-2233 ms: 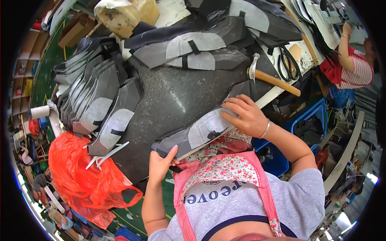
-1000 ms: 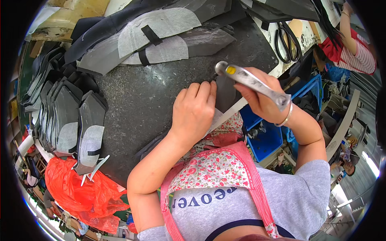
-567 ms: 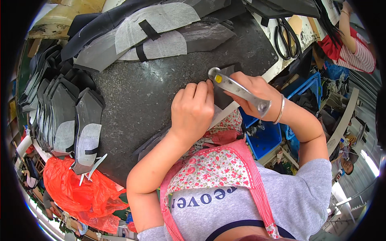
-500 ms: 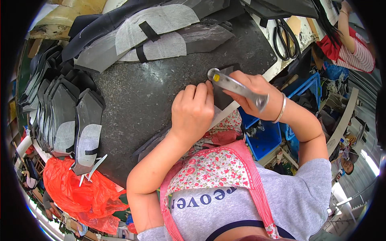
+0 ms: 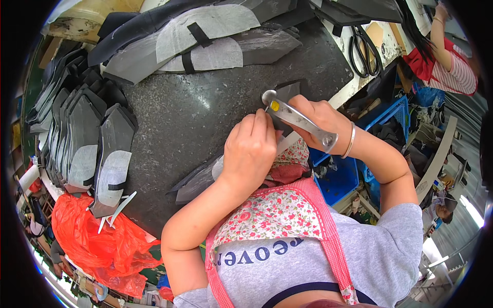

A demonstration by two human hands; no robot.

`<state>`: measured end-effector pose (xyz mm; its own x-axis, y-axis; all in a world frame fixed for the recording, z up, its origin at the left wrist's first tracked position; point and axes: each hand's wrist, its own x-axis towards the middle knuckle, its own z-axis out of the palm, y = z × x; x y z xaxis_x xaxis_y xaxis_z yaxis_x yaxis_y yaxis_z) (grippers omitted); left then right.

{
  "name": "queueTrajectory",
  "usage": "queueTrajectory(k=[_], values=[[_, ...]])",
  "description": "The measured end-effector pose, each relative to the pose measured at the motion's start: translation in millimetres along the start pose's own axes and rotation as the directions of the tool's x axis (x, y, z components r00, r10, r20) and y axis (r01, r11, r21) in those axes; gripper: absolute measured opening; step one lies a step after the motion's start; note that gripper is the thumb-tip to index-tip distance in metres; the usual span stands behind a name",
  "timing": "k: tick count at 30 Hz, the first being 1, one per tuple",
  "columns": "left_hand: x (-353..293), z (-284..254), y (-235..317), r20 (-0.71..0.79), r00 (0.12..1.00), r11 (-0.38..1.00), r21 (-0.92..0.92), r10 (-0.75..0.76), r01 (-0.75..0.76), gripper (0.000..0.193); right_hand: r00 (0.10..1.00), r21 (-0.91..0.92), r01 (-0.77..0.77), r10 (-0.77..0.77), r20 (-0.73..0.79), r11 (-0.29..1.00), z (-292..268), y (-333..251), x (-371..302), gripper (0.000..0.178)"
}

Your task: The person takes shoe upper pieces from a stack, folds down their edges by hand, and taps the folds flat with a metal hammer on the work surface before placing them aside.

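My right hand (image 5: 322, 120) is closed round a metal hammer (image 5: 303, 119) with a round face and a yellow spot; its handle is hidden. The hammer's round face hangs close to the fingertips of my left hand (image 5: 250, 146). Those fingers are bent and pressed together on a dark grey sheet piece (image 5: 288, 92) near the table's front edge. Below my left wrist lies more dark grey sheet (image 5: 197, 184) with a pale patch; my hand hides whether it is the same piece.
On the black tabletop (image 5: 169, 118), similar pieces with pale patches (image 5: 205, 31) lie at the back, with stacks (image 5: 77, 138) at left. Black-handled scissors (image 5: 365, 51) lie at the far right. A red plastic bag (image 5: 97, 241) hangs front left; blue baskets (image 5: 339, 179) stand below right. Another person (image 5: 447, 61) works far right.
The hammer head has shifted slightly left and down. My left hand has moved a little toward me, and more of the sheet below my left wrist shows.
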<state>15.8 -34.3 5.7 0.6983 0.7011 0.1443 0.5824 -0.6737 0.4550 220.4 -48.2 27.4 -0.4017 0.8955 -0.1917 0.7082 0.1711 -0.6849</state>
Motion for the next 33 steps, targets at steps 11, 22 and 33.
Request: queueTrajectory(k=[11, 22, 33], values=[[-25.2, -62.1, -17.6, 0.138, 0.978, 0.918, -0.344, -0.158, 0.197, 0.061, 0.730, 0.031, -0.298, 0.249, -0.636, 0.954, -37.5, 45.9, -25.4, 0.018], [72.4, -110.8, -116.9, -0.228, 0.911, 0.922, 0.266, 0.345, -0.282, 0.058, 0.628, -0.302, -0.402, 0.020, -0.778, 0.865, -73.6, 90.0, -31.9, 0.023], [-12.4, -166.2, 25.9, -0.608, 0.770, 0.844, -0.296, 0.193, -0.446, 0.030, 0.784, -0.530, -0.442, 0.025, -0.620, 0.724, -59.5, 128.8, 2.0, 0.025]])
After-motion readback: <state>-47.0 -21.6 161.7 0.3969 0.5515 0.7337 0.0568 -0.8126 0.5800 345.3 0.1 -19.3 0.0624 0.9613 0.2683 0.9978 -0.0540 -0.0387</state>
